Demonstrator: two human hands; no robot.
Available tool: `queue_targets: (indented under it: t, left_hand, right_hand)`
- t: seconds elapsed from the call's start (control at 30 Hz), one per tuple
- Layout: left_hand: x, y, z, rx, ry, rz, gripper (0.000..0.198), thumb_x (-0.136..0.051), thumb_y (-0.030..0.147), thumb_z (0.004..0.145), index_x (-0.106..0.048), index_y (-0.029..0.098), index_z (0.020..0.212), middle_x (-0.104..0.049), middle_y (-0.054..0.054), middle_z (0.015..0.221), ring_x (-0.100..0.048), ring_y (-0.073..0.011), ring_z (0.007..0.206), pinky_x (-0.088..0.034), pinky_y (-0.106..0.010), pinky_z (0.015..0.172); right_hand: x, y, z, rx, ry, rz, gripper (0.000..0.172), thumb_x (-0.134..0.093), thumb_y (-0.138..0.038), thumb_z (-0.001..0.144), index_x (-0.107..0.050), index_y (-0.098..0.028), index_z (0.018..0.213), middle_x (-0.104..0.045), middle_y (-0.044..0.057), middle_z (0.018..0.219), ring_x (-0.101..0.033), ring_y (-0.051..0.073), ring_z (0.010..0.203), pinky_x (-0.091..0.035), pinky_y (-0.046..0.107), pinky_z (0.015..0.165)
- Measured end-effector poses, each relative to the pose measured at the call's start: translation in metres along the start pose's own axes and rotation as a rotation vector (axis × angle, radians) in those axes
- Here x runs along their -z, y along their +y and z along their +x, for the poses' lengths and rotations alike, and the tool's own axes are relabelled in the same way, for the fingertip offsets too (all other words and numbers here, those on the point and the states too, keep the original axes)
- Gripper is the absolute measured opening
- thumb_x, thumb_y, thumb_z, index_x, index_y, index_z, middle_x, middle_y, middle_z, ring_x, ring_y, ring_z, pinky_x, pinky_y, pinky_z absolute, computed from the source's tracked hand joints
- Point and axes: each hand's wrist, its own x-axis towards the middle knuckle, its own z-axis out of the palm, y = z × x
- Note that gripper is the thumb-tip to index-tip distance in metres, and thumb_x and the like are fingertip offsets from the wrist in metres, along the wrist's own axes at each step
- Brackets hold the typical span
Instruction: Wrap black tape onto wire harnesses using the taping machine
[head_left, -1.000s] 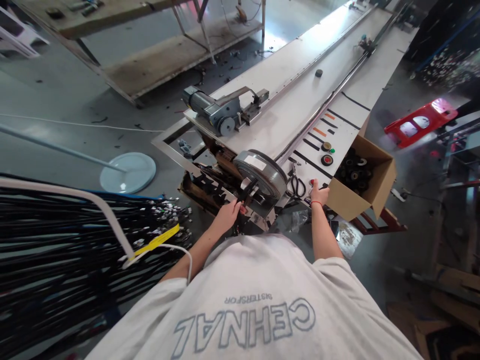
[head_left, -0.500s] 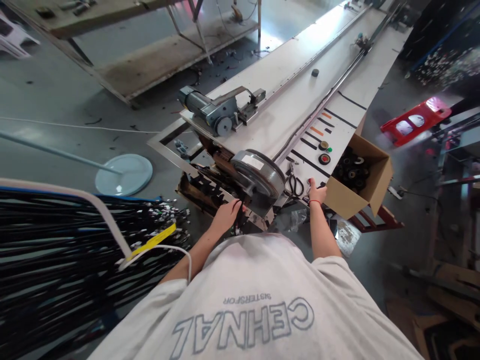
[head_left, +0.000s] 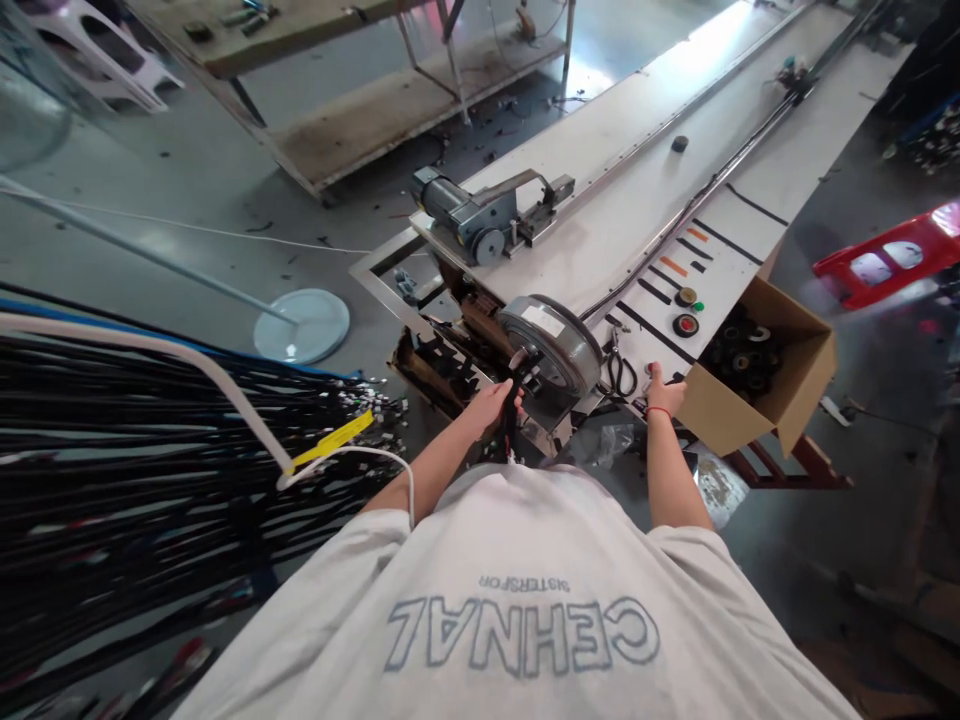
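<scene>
Beside a grey wheel (head_left: 553, 345) at the table's near end, my left hand (head_left: 491, 407) is closed round a black wire harness (head_left: 512, 415). The harness's lower end with small wires hangs close to my shirt. My right hand (head_left: 665, 393) rests at the near edge of the long white table (head_left: 600, 240), thumb stretched out over a small red spot and the other fingers apart from it. Black-handled scissors (head_left: 621, 372) lie just left of that hand. Rolls of tape (head_left: 685, 325) sit farther up the table.
An open cardboard box (head_left: 799, 385) of black rolls stands right of the table. A grey motor unit (head_left: 472, 220) is mounted at the far left corner. Many black cables (head_left: 187, 470) hang on a rack at left. A red stool (head_left: 892, 255) stands at right.
My left hand has come up closer to the wheel's hub, with more of the harness showing. My right hand stays by the table edge. The whole view has shifted, with things moving rightward.
</scene>
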Motion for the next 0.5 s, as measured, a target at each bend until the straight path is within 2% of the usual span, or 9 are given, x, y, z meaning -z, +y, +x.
queue_targets:
  t: [0.1, 0.2, 0.23, 0.3, 0.37, 0.43, 0.5]
  left_hand:
    - [0.005, 0.004, 0.001, -0.022, -0.054, -0.003, 0.041, -0.056, 0.053, 0.088, -0.059, 0.013, 0.080, -0.056, 0.002, 0.059, -0.058, -0.0117, 0.055, -0.048, -0.024, 0.056]
    - [0.011, 0.004, 0.005, -0.045, -0.117, 0.048, 0.043, -0.058, 0.056, 0.086, -0.057, 0.014, 0.074, -0.053, 0.003, 0.055, -0.055, -0.0115, 0.051, -0.045, -0.024, 0.051]
    - [0.013, 0.004, 0.006, -0.053, -0.135, 0.058, 0.044, -0.058, 0.056, 0.085, -0.056, 0.015, 0.072, -0.052, 0.004, 0.054, -0.055, -0.0113, 0.050, -0.045, -0.023, 0.051]
    - [0.018, 0.006, 0.009, -0.062, -0.189, 0.071, 0.044, -0.060, 0.057, 0.083, -0.056, 0.015, 0.071, -0.052, 0.004, 0.053, -0.055, -0.0115, 0.050, -0.046, -0.024, 0.054]
    - [0.022, 0.011, 0.010, -0.047, -0.282, 0.110, 0.042, -0.061, 0.056, 0.082, -0.059, 0.015, 0.074, -0.058, 0.001, 0.056, -0.060, -0.0143, 0.055, -0.049, -0.026, 0.058]
    - [0.024, 0.019, 0.012, -0.018, -0.316, 0.159, 0.036, -0.059, 0.052, 0.084, -0.060, 0.016, 0.083, -0.065, -0.002, 0.063, -0.065, -0.0183, 0.061, -0.052, -0.029, 0.061]
    - [0.021, 0.026, 0.015, -0.015, -0.259, 0.199, 0.032, -0.052, 0.049, 0.088, -0.059, 0.019, 0.096, -0.069, -0.003, 0.067, -0.068, -0.0207, 0.063, -0.052, -0.031, 0.060]
  right_hand:
    - [0.009, -0.009, -0.002, 0.084, 0.020, 0.000, 0.072, -0.068, -0.055, 0.077, -0.046, -0.011, 0.129, -0.058, 0.024, 0.129, -0.056, 0.034, 0.122, -0.043, 0.044, 0.103]
    - [0.019, -0.033, -0.008, 0.317, 0.107, -0.019, 0.067, -0.068, -0.036, 0.078, -0.045, -0.010, 0.134, -0.049, 0.024, 0.140, -0.046, 0.032, 0.132, -0.035, 0.046, 0.111]
    - [0.022, -0.044, -0.011, 0.410, 0.082, 0.001, 0.060, -0.065, -0.032, 0.080, -0.047, -0.010, 0.133, -0.049, 0.023, 0.140, -0.047, 0.031, 0.131, -0.035, 0.044, 0.110]
    - [0.023, -0.074, -0.024, 0.585, -0.105, 0.083, 0.043, -0.057, -0.030, 0.086, -0.054, -0.010, 0.125, -0.059, 0.019, 0.129, -0.058, 0.025, 0.118, -0.043, 0.038, 0.103]
    - [0.019, -0.110, -0.044, 0.725, -0.391, 0.144, 0.032, -0.051, -0.036, 0.092, -0.062, -0.012, 0.112, -0.070, 0.012, 0.104, -0.066, 0.020, 0.094, -0.050, 0.032, 0.089]
    - [0.009, -0.148, -0.069, 0.838, -0.609, 0.108, 0.037, -0.050, -0.044, 0.094, -0.066, -0.012, 0.095, -0.070, 0.005, 0.078, -0.066, 0.017, 0.074, -0.053, 0.028, 0.076]
    - [-0.003, -0.181, -0.093, 0.932, -0.679, 0.043, 0.046, -0.049, -0.050, 0.094, -0.067, -0.011, 0.078, -0.064, 0.000, 0.060, -0.061, 0.013, 0.063, -0.052, 0.023, 0.069]
